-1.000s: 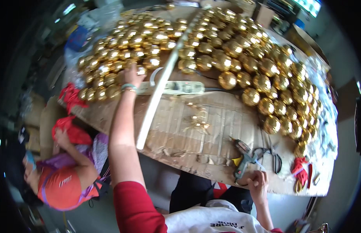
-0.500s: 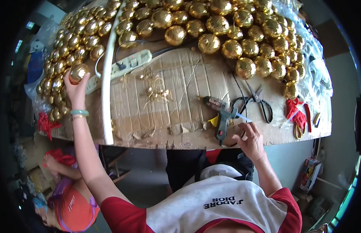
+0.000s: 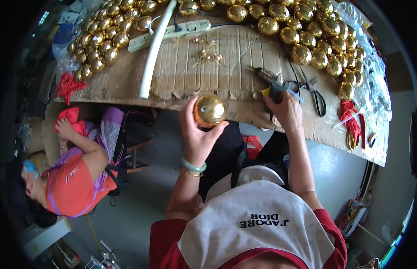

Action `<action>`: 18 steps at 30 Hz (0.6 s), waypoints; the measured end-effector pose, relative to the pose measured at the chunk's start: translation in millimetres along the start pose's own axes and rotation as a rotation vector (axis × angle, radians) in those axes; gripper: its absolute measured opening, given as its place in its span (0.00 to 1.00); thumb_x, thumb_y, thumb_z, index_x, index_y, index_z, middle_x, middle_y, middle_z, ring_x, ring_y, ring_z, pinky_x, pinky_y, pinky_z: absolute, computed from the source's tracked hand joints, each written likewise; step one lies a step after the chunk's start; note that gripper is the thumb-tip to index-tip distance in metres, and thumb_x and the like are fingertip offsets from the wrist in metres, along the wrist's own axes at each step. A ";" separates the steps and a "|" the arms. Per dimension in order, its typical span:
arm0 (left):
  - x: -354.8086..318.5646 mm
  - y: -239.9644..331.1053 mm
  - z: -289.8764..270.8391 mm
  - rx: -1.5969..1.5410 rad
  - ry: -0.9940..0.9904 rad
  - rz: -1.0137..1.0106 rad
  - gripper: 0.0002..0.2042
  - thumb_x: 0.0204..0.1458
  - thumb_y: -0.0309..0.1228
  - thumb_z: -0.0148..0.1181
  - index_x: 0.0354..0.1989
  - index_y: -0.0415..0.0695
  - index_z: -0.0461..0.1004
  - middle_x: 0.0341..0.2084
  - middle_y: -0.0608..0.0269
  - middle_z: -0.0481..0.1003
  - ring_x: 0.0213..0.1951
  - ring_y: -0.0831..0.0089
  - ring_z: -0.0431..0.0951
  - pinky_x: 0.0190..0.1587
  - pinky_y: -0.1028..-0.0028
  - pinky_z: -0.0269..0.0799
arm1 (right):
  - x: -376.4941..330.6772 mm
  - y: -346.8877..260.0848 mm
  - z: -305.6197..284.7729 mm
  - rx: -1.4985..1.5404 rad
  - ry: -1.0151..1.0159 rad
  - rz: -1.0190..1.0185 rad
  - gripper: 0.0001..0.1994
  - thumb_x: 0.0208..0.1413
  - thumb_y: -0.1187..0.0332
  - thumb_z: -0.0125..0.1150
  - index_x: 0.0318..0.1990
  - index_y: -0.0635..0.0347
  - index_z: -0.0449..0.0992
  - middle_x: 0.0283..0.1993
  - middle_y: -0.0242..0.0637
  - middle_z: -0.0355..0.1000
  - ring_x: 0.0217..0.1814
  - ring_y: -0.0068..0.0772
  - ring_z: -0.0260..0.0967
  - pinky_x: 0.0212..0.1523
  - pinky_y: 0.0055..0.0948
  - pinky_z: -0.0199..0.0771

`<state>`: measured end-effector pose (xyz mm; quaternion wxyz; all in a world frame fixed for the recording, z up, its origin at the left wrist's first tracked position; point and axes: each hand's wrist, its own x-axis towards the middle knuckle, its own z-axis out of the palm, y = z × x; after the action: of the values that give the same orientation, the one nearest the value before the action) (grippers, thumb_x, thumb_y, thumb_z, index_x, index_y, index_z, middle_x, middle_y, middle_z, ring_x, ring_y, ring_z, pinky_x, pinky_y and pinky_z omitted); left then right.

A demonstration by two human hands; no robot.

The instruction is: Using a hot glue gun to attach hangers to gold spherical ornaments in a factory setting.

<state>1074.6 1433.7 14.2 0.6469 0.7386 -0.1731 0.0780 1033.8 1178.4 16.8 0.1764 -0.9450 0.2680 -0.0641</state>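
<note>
Gold ball [image 3: 209, 110] hangs left of the glue gun [image 3: 275, 90], held between the widely curved fingers of the left hand [image 3: 197, 140]. It looks light, stiff, slick, its foil easily torn: best cupped around the middle. The right hand [image 3: 288, 113] meets the glue gun, grip unclear.

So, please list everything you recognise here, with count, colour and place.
Table: one, brown, centre
Cardboard: count unclear, brown, on table
Gold balls: many, gold, table's far side
Separate gold ball: one, gold, table's near edge
Power strip: one, off-white, far left-centre
Bar: one, white, across power strip
Glue gun: one, dark green-grey, near edge
Scissors: one pair, black-handled, right of glue gun
Ribbon-like bundles: two, red, table's ends
Plastic: uncounted, transparent, far right
Co-worker: one, orange top, left
Left hand: one, bare, holding separate ball
Right hand: one, bare, at glue gun
</note>
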 end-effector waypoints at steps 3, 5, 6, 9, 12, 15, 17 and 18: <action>-14.1 13.2 4.5 0.095 -0.015 0.064 0.41 0.34 0.31 0.77 0.59 0.41 0.61 0.51 0.53 0.63 0.53 0.59 0.66 0.57 0.64 0.62 | -0.9 12.6 4.9 0.103 0.048 0.048 0.23 0.43 0.50 0.68 0.30 0.65 0.72 0.26 0.46 0.73 0.29 0.46 0.73 0.32 0.38 0.71; -17.6 19.1 2.4 0.133 -0.018 0.086 0.41 0.34 0.30 0.77 0.59 0.41 0.61 0.51 0.53 0.63 0.53 0.59 0.66 0.57 0.64 0.63 | -3.0 17.7 1.3 0.297 0.094 0.075 0.20 0.40 0.59 0.70 0.30 0.66 0.70 0.24 0.40 0.71 0.25 0.33 0.70 0.29 0.31 0.70; -16.3 23.3 -0.4 0.179 -0.025 0.133 0.41 0.34 0.29 0.77 0.59 0.41 0.61 0.51 0.53 0.63 0.53 0.58 0.65 0.57 0.63 0.62 | -4.1 18.9 -2.5 0.434 0.070 0.068 0.18 0.41 0.62 0.70 0.31 0.65 0.70 0.24 0.36 0.69 0.26 0.25 0.68 0.28 0.29 0.69; -16.6 31.3 -2.9 0.215 -0.035 0.198 0.40 0.34 0.28 0.76 0.59 0.41 0.61 0.52 0.52 0.63 0.54 0.57 0.65 0.57 0.62 0.62 | -22.6 12.3 -27.3 0.659 0.039 0.051 0.14 0.43 0.66 0.69 0.32 0.64 0.72 0.26 0.30 0.69 0.28 0.21 0.68 0.29 0.26 0.69; -15.8 36.3 -1.5 0.235 -0.043 0.230 0.40 0.33 0.27 0.75 0.59 0.42 0.61 0.52 0.51 0.63 0.54 0.55 0.64 0.58 0.61 0.61 | -53.5 7.5 -62.3 0.987 -0.141 -0.031 0.14 0.46 0.68 0.68 0.39 0.63 0.75 0.31 0.29 0.72 0.31 0.20 0.68 0.32 0.25 0.69; -14.1 38.7 1.0 0.291 -0.045 0.270 0.40 0.33 0.26 0.75 0.59 0.42 0.61 0.53 0.51 0.63 0.55 0.55 0.64 0.58 0.60 0.60 | -75.3 3.2 -86.0 1.171 -0.429 -0.215 0.18 0.49 0.67 0.67 0.48 0.63 0.75 0.42 0.33 0.75 0.44 0.25 0.70 0.47 0.28 0.68; -12.1 43.3 4.9 0.309 -0.050 0.298 0.40 0.33 0.26 0.75 0.60 0.42 0.61 0.53 0.51 0.63 0.55 0.54 0.64 0.58 0.60 0.60 | -85.8 6.7 -86.0 1.168 -0.480 -0.320 0.20 0.51 0.68 0.69 0.50 0.64 0.71 0.42 0.31 0.74 0.43 0.22 0.68 0.48 0.27 0.68; -11.7 46.5 7.1 0.314 -0.055 0.309 0.40 0.33 0.26 0.75 0.60 0.42 0.61 0.53 0.51 0.63 0.55 0.54 0.64 0.58 0.60 0.60 | -89.9 12.2 -81.7 1.082 -0.429 -0.308 0.18 0.51 0.66 0.69 0.46 0.65 0.73 0.40 0.35 0.74 0.43 0.26 0.69 0.48 0.28 0.69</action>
<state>1046.3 1423.8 52.3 0.4995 0.7967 -0.2876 0.1818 934.1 1191.9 85.9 0.6711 -0.7408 0.0155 -0.0239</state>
